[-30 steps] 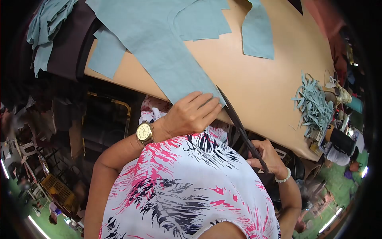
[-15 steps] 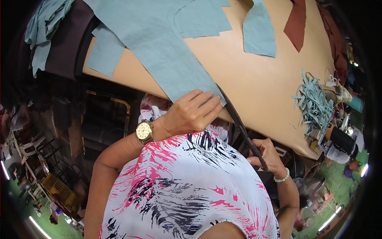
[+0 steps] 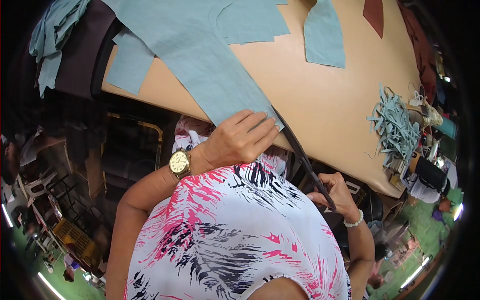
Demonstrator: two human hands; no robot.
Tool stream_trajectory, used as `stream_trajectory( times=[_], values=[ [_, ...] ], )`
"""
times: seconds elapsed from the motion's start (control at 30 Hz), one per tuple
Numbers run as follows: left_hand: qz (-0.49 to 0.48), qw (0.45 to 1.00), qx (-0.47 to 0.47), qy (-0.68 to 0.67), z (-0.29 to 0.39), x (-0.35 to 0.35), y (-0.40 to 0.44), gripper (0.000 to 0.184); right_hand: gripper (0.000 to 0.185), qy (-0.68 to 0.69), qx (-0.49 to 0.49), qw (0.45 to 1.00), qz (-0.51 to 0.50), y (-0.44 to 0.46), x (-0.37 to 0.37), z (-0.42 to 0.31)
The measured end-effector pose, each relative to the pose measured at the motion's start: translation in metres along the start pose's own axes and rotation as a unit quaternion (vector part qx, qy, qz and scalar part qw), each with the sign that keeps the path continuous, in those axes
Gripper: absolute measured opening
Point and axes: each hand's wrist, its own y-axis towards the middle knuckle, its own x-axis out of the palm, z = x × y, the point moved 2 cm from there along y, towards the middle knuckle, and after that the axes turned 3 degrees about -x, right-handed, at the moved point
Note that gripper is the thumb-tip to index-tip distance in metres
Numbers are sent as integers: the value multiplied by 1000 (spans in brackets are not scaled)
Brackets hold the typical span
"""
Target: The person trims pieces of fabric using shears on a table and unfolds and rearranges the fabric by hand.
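A long blue-green cloth piece runs down the tan table to its front edge. My left hand lies on the cloth's lower end, its fingers spread a little over it. Long dark scissors are held in my right hand, below the table edge. Their blades lie along the right edge of the cloth's end, close to my left fingertips. Whether the blades are parted is hard to tell.
Other blue-green pieces lie farther back, and one is at the left. Thin scraps are heaped at the table's right end. Brown-red cloth shows at the back. More cloth hangs at the upper left.
A brown-red cloth piece has come into view at the back and moved up toward the frame's top edge. Both hands and the scissors have hardly moved.
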Motion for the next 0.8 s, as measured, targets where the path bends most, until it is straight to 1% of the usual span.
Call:
stream_trajectory(
  times=[0.1,0.3,0.4,0.6,0.7,0.8],
  values=[
    [3,1000,-4,-3,1,-1,0,23,39,10,-13,1000,6,0,2,1],
    [1,1000,-5,-10,0,-1,0,25,39,8,12,1000,12,-2,0,4],
    [6,1000,-2,-7,0,-2,0,26,41,-9,-44,999,-27,1,-5,2],
    [12,1000,5,-15,1,-2,-1,25,41,61,-41,997,-22,12,0,-1],
    [4,1000,11,-18,2,-2,-3,25,41,73,-36,996,-26,18,2,-5],
    [5,1000,17,-19,2,-2,-4,23,41,57,-36,997,-32,22,1,-9]
  ],
)
